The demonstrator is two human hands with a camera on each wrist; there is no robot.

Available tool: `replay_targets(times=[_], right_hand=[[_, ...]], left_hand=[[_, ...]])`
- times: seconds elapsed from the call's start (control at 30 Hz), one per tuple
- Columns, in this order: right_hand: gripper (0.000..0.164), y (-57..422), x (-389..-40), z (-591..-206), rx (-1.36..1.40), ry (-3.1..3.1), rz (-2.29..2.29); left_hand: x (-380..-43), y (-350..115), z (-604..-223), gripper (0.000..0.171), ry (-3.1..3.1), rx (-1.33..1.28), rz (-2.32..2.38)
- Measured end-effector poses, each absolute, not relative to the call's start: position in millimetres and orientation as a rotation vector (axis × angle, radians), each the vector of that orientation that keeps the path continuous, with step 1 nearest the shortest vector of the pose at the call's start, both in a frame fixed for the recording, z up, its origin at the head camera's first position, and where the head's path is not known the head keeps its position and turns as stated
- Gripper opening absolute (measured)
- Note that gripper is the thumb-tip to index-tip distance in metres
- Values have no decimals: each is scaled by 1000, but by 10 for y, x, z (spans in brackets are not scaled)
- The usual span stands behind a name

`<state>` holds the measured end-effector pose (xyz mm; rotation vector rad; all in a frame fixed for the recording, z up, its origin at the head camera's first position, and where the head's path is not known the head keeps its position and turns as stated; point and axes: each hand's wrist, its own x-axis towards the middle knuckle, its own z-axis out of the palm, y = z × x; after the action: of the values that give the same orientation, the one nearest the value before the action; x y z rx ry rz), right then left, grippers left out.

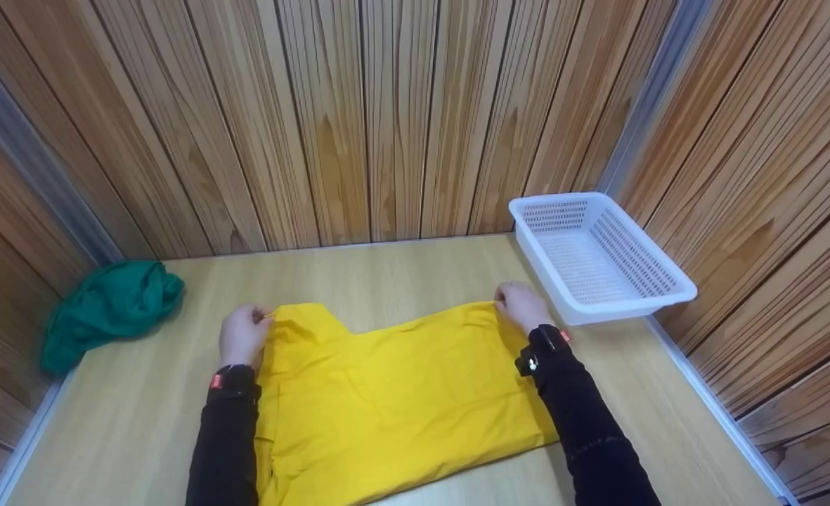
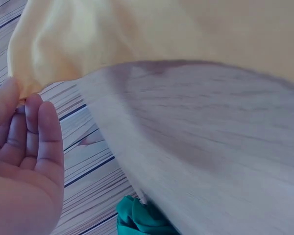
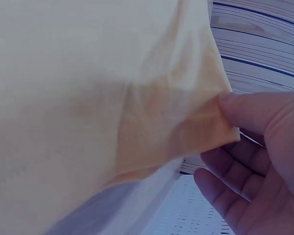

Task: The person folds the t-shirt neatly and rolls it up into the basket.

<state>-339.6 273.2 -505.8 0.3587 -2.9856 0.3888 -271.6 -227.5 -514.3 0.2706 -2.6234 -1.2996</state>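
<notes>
Presently, count two hands, one yellow cloth (image 1: 400, 393), one green cloth (image 1: 112, 309), one white basket (image 1: 615, 314), one table (image 1: 140, 422), two black sleeves (image 1: 225, 450), two wrist straps (image 1: 235, 379) and three panelled walls (image 1: 337, 119). Locate yellow cloth at near centre of table, spread wide between the sleeves, with one notch in the far edge, left of middle. Note left hand (image 1: 240, 336) clamped in a pinch on the far left corner of yellow cloth, and right hand (image 1: 521, 306) clamped likewise on the far right corner, both well apart from each other. Locate green cloth, crumpled, at far left, by the left edge of table. Locate white basket at far right, open-topped, with perforated walls, near right hand. Refer to head view for complete layout, with both cloths, white basket and both sleeves in one frame. Refer to left wrist view for detail hidden in head view: thumb against fingers at the corner, remaining fingers side by side, and shadow on table beneath the cloth edge. Refer to right wrist view for thumb (image 3: 250, 110) on the face of the corner, with fingers partly hidden behind. Compare wrist views: green cloth in left only, white basket in right only.
</notes>
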Motion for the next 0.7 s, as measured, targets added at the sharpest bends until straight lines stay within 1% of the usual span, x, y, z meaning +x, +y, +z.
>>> replay_targets(times=[0.3, 0.43, 0.53, 0.7], right_hand=[[9, 2801, -3374, -4952, 395, -3022, 538], [8, 2859, -3354, -4960, 469, -2992, 615], [7, 2902, -3331, -4970, 521, -2962, 676], [7, 2960, -3250, -4957, 532, -2965, 797]], left_hand=[[-2664, -2266, -5083, 14, -2566, 254, -1311], [-2600, -2266, -5063, 14, -2575, 251, -1365], [-2540, -2285, -5050, 16, -2586, 221, -1386], [-2453, -2323, -5048, 18, -2601, 150, -1368]])
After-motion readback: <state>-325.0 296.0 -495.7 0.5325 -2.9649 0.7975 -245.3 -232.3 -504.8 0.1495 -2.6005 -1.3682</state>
